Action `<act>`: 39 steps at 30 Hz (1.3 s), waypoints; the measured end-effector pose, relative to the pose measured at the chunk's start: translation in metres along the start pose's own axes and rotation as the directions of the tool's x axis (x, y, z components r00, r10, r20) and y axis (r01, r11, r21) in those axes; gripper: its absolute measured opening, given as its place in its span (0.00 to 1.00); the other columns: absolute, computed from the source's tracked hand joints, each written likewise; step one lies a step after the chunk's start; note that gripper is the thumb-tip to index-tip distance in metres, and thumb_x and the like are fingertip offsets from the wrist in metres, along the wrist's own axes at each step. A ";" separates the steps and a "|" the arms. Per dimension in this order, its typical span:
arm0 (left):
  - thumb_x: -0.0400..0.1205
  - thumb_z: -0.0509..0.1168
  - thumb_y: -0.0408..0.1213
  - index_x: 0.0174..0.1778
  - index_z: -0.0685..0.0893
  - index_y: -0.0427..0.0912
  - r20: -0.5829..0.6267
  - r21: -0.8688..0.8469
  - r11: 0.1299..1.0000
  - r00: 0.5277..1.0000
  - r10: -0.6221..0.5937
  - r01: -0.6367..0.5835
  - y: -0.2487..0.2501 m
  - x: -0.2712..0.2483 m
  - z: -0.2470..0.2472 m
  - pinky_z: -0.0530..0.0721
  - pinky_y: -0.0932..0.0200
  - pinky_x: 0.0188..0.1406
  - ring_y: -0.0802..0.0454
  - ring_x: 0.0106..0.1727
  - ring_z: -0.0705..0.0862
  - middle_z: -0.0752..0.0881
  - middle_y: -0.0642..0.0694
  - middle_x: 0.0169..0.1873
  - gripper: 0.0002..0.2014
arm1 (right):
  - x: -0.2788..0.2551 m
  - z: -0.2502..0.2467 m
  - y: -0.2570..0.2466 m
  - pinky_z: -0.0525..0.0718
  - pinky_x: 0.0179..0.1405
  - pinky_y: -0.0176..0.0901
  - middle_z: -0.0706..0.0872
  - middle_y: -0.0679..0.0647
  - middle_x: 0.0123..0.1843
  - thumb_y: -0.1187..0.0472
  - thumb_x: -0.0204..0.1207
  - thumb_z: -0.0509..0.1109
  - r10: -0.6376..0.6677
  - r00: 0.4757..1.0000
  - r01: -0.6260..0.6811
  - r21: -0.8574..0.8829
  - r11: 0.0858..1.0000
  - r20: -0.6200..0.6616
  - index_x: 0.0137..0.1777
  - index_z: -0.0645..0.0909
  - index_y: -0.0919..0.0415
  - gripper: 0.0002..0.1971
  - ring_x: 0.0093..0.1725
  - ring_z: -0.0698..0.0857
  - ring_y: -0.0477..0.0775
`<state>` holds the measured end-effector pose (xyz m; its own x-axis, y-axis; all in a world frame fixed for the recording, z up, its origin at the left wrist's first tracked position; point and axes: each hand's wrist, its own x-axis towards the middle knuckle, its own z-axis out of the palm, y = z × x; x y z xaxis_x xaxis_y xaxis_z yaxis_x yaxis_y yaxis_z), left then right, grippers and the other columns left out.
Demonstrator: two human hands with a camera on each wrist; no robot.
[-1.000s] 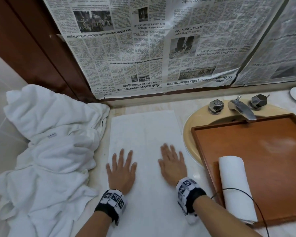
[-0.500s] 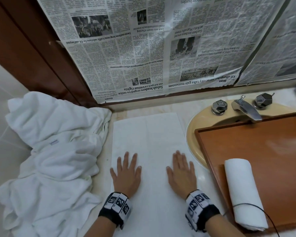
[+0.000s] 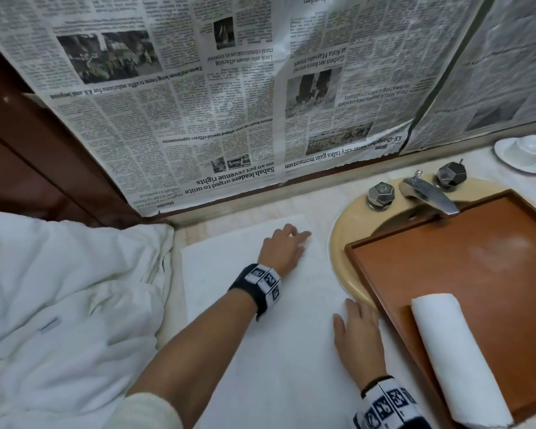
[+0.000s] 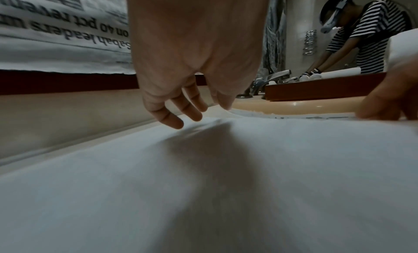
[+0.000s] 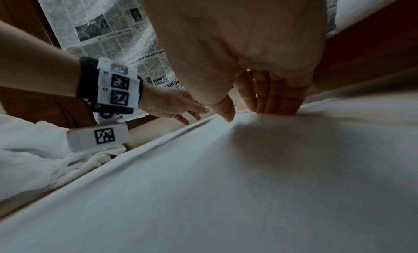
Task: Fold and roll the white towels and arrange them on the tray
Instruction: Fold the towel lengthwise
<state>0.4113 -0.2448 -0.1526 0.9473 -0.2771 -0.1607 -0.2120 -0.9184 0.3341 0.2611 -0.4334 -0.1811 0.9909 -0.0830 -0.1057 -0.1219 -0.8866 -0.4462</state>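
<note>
Nearest the viewer: flat white towel (image 3: 260,335) spread on the pale bench (image 3: 319,202), long axis running away toward the wall. It lies between the towel heap on the left and the sink on the right.

Right hand (image 3: 358,335) rests palm-down on the towel's right edge, close to the sink rim. Fingers (image 5: 278,99) straight and held together, tips pressed on the cloth; thumb set a little apart. Nothing gripped.

Rolled white towel (image 3: 455,357) lies on the wooden tray (image 3: 477,258), along its left near side, one end at the tray's near edge. The tray sits over the tan sink (image 3: 347,239).

Left: loose heap of white towels (image 3: 68,305), crumpled, just beside the flat towel's left edge.

Further out: left hand (image 3: 283,247) reaches across to the towel's far right corner. Fingers (image 4: 172,117) slightly spread and gently bent, tips at the cloth surface or just above it; cannot tell whether all touch. No pinch or fold of cloth seen in them. Both wrists carry bands with black-and-white markers.

Far: chrome tap (image 3: 427,196) with two faceted knobs at the sink's back. White dish (image 3: 526,153) on the bench at far right. Newspaper sheets (image 3: 198,103) cover the wall behind, printed upside down.
</note>
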 end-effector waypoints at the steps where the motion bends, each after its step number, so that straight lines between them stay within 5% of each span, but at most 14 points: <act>1: 0.90 0.57 0.43 0.82 0.70 0.58 0.007 0.016 1.000 1.000 0.025 -0.025 0.000 0.011 0.001 0.80 0.43 0.61 0.40 0.68 0.75 0.73 0.44 0.72 0.22 | 0.004 0.000 -0.001 0.83 0.58 0.60 0.81 0.64 0.61 0.62 0.79 0.72 0.007 1.000 -0.007 -0.003 1.000 -0.012 0.65 0.80 0.68 0.17 0.62 0.79 0.67; 4: 0.90 0.56 0.43 0.78 0.74 0.63 0.034 0.028 0.998 0.998 0.059 -0.060 -0.005 0.033 0.007 0.78 0.46 0.56 0.42 0.62 0.78 0.76 0.46 0.64 0.20 | 0.014 0.002 -0.003 0.85 0.50 0.58 0.82 0.63 0.54 0.67 0.76 0.74 0.006 0.997 -0.006 -0.003 1.000 -0.071 0.57 0.83 0.68 0.11 0.55 0.82 0.67; 7: 0.90 0.55 0.44 0.73 0.79 0.65 0.040 -0.015 0.999 0.999 0.037 -0.037 -0.010 0.045 0.009 0.75 0.47 0.56 0.44 0.59 0.79 0.78 0.48 0.58 0.17 | 0.018 0.001 -0.007 0.82 0.54 0.54 0.81 0.60 0.55 0.67 0.80 0.68 0.084 0.995 -0.082 0.043 0.996 -0.053 0.56 0.82 0.66 0.07 0.57 0.81 0.62; 11: 0.89 0.57 0.42 0.66 0.82 0.59 0.042 -0.027 1.000 0.999 0.016 -0.015 -0.006 0.050 0.006 0.73 0.45 0.58 0.43 0.61 0.78 0.79 0.48 0.58 0.14 | 0.021 -0.002 -0.012 0.79 0.47 0.50 0.81 0.58 0.48 0.67 0.80 0.66 0.114 0.993 -0.111 0.064 0.992 -0.040 0.47 0.80 0.64 0.02 0.50 0.80 0.59; 15: 0.88 0.58 0.41 0.59 0.81 0.53 0.039 -0.022 1.000 0.999 -0.021 0.022 -0.002 0.053 0.007 0.76 0.46 0.56 0.43 0.58 0.80 0.80 0.48 0.56 0.09 | 0.023 -0.012 -0.014 0.73 0.35 0.48 0.78 0.52 0.37 0.66 0.77 0.67 0.117 0.993 -0.113 0.162 0.980 -0.014 0.41 0.73 0.60 0.06 0.37 0.77 0.55; 18: 0.86 0.62 0.39 0.55 0.82 0.49 0.016 -0.105 0.994 0.999 -0.037 0.039 -0.004 0.056 0.007 0.78 0.49 0.54 0.45 0.55 0.82 0.83 0.48 0.52 0.06 | 0.025 -0.021 -0.012 0.80 0.35 0.50 0.80 0.49 0.36 0.65 0.77 0.69 0.138 0.990 -0.136 0.270 0.953 0.009 0.46 0.76 0.59 0.04 0.35 0.80 0.50; 21: 0.85 0.65 0.37 0.54 0.85 0.47 0.011 -0.199 0.977 0.997 -0.079 0.080 -0.003 0.059 0.006 0.77 0.54 0.50 0.47 0.54 0.82 0.85 0.47 0.50 0.05 | 0.027 -0.024 -0.006 0.83 0.46 0.48 0.85 0.52 0.46 0.65 0.78 0.71 0.140 0.990 -0.138 0.319 0.938 0.015 0.57 0.80 0.61 0.09 0.46 0.84 0.53; 27: 0.84 0.67 0.37 0.54 0.87 0.48 -0.033 -0.215 0.970 0.992 -0.122 0.112 0.020 0.076 0.008 0.78 0.55 0.51 0.45 0.54 0.83 0.87 0.47 0.50 0.06 | 0.028 -0.029 -0.004 0.75 0.41 0.42 0.84 0.53 0.44 0.65 0.80 0.70 0.068 0.995 -0.045 0.282 0.958 -0.074 0.51 0.83 0.63 0.03 0.43 0.81 0.52; 31: 0.82 0.67 0.37 0.51 0.87 0.48 -0.091 -0.288 0.952 0.986 -0.139 0.107 0.036 0.075 0.012 0.74 0.57 0.46 0.46 0.52 0.83 0.86 0.48 0.46 0.06 | 0.028 -0.040 -0.005 0.78 0.39 0.47 0.82 0.50 0.42 0.61 0.82 0.68 0.049 0.998 -0.032 0.289 0.957 -0.050 0.49 0.80 0.59 0.02 0.41 0.80 0.52; 39: 0.80 0.69 0.39 0.49 0.87 0.53 -0.305 -0.421 0.907 0.937 -0.169 0.027 0.004 0.017 -0.018 0.85 0.46 0.51 0.48 0.47 0.86 0.88 0.50 0.42 0.05 | 0.019 -0.062 -0.025 0.69 0.31 0.40 0.74 0.42 0.32 0.63 0.80 0.70 -0.164 0.982 0.186 0.321 0.928 -0.095 0.41 0.76 0.55 0.07 0.32 0.74 0.44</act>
<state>0.4305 -0.2481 -0.1377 0.9969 -0.0178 0.0765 -0.0658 -0.7208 0.6900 0.2869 -0.4407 -0.1172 0.9983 0.0203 0.0541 0.0531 -0.6924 -0.7196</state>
